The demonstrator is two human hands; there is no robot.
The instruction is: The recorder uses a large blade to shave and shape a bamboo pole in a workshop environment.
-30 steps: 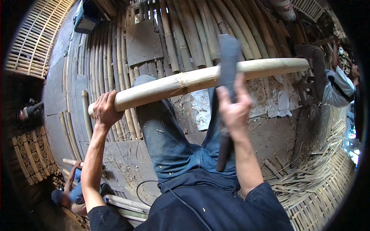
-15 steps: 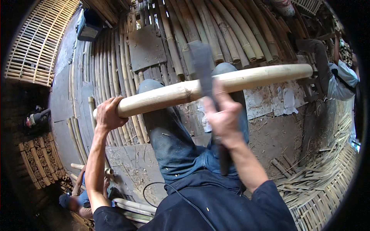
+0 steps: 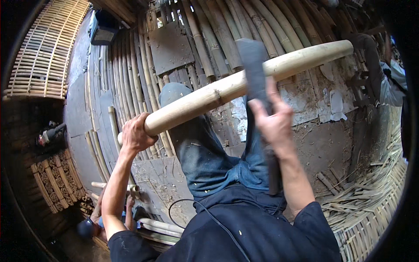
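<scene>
The left hand [image 3: 136,136] is wrapped tight around the near end of one pale bamboo pole [image 3: 244,85], which slants across the knees, up and away to the right. Just right of the pole's middle, the right hand [image 3: 274,123] is clenched on the handle of one broad dark blade [image 3: 253,65], whose flat stands against the pole. To work it well, I judge the pole should stay braced and the blade go away from the gripping fingers. Beyond the pole, many more poles lie side by side, too many to count.
</scene>
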